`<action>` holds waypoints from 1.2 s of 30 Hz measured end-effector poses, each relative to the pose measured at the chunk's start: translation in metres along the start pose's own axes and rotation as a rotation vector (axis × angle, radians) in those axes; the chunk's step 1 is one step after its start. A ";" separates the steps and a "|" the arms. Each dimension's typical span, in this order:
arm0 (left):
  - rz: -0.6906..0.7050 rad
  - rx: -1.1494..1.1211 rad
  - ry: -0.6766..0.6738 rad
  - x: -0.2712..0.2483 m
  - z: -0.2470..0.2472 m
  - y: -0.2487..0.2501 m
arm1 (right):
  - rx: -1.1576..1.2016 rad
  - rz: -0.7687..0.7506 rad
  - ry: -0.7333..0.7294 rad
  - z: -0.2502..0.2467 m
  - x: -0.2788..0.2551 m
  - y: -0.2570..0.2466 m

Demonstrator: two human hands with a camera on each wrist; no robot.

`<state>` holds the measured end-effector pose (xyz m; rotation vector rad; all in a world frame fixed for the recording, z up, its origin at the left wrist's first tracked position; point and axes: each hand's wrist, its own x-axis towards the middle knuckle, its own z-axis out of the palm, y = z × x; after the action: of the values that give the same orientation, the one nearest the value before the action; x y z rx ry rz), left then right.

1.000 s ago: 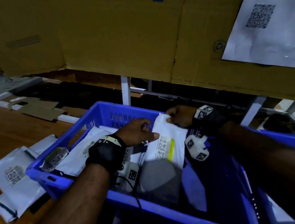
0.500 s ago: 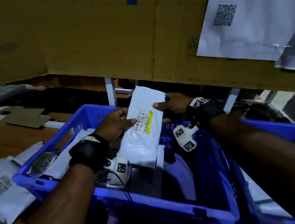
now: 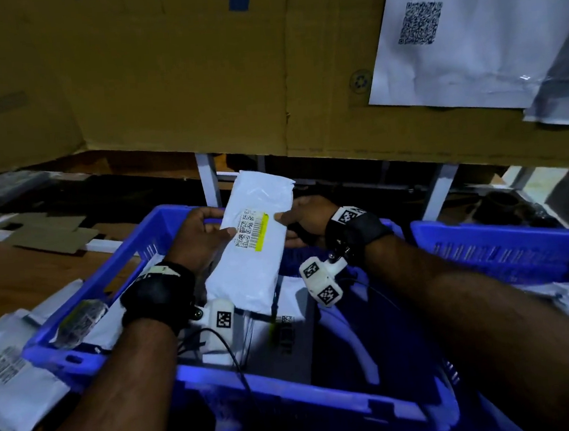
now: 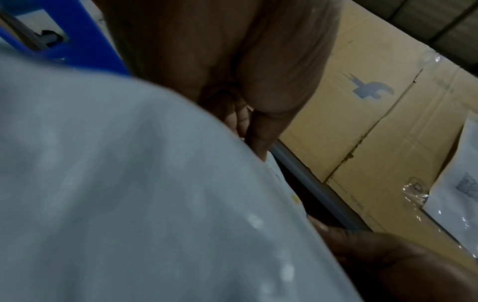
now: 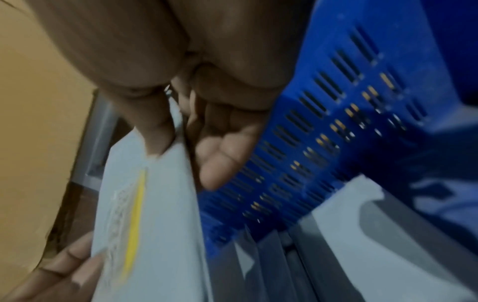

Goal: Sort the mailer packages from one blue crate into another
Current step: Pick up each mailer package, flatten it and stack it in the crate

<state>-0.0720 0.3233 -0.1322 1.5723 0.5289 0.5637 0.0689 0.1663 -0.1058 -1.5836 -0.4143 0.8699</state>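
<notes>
A: Where is the white mailer (image 3: 256,238) to be found?

B: It is held tilted above the near blue crate (image 3: 222,385), its barcode label with a yellow stripe (image 3: 253,231) turned upward. Its left edge is gripped by the left hand (image 3: 199,238), thumb laid on the face beside the label. Its right edge is pinched by the right hand (image 3: 305,217), thumb on top and fingers (image 5: 220,163) curled underneath.

A: What is seen inside that crate?

B: More mailers (image 3: 288,332) are stacked under the lifted one, mostly in shadow. A second blue crate (image 3: 492,248) is set just to the right.

A: And around the crates?

B: A few mailers (image 3: 11,370) are left on the wooden table (image 3: 16,269) at the left. A wall of cardboard (image 3: 167,74) is raised at the far side, with a QR-coded sheet (image 3: 466,34) fixed at its right
</notes>
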 end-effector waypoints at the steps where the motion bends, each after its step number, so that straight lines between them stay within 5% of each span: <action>1: -0.003 -0.005 0.021 0.001 -0.001 -0.001 | -0.018 0.015 -0.024 0.001 0.000 0.004; 6: -0.008 0.035 0.035 0.005 -0.002 -0.004 | -0.076 0.008 -0.066 0.000 -0.004 0.016; 15: -0.109 0.078 -0.199 0.001 -0.001 -0.010 | -0.123 0.013 -0.090 -0.013 -0.007 0.027; 25: -0.115 -0.101 -0.065 0.002 0.000 -0.006 | 0.070 -0.052 -0.094 -0.026 0.002 0.034; 36: -0.133 -0.346 -0.154 -0.009 0.005 0.008 | -0.199 -0.135 -0.251 -0.020 0.010 0.045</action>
<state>-0.0760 0.3134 -0.1252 1.2293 0.3922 0.4045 0.0804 0.1497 -0.1518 -1.6098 -0.7987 0.9490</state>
